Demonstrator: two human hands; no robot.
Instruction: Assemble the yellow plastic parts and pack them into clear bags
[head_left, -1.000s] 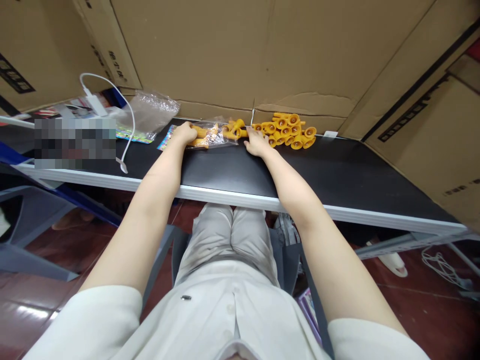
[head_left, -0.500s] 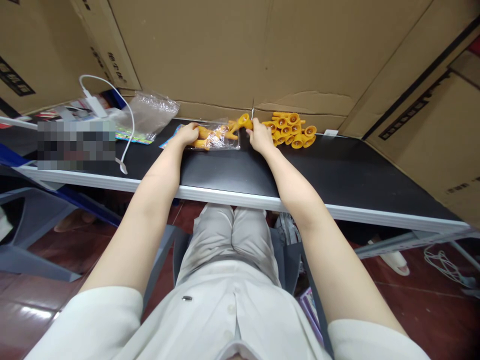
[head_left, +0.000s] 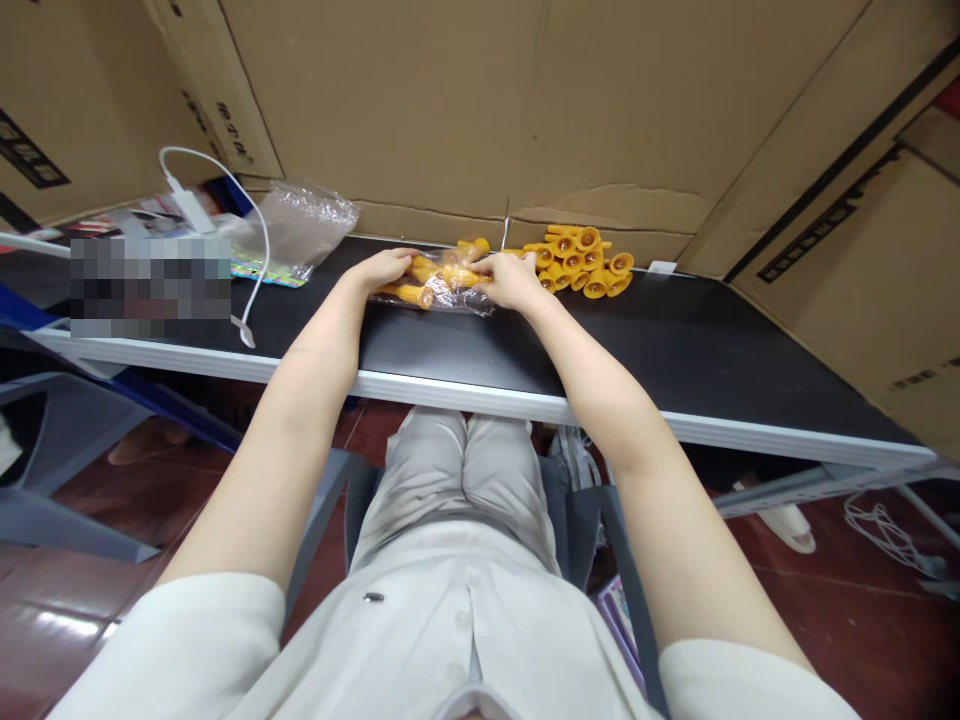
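Note:
A clear plastic bag (head_left: 457, 303) lies on the black table, with several yellow plastic cone-ended pieces (head_left: 411, 293) in it. My left hand (head_left: 384, 268) is closed on the bag's left end, its fingertips partly hidden. At the right end, the fingers of my right hand (head_left: 514, 281) pinch around the end of a yellow piece at the bag; whether film lies between cannot be seen. Another yellow piece (head_left: 474, 249) rests at the bag's back edge. Just right of my right hand is a pile of similar yellow cone-ended pieces (head_left: 574, 262).
Cardboard panels (head_left: 420, 120) stand behind the black table (head_left: 465, 350). At the left lie a clear plastic package (head_left: 300, 235), a white cable (head_left: 264, 250) and a blurred-out item (head_left: 150, 288). A metal edge (head_left: 487, 400) runs along the front, above my lap.
My right hand has moved left and slightly down, from beside the raised yellow piece to the bag's right end. The bag has shifted a little right and toward me.

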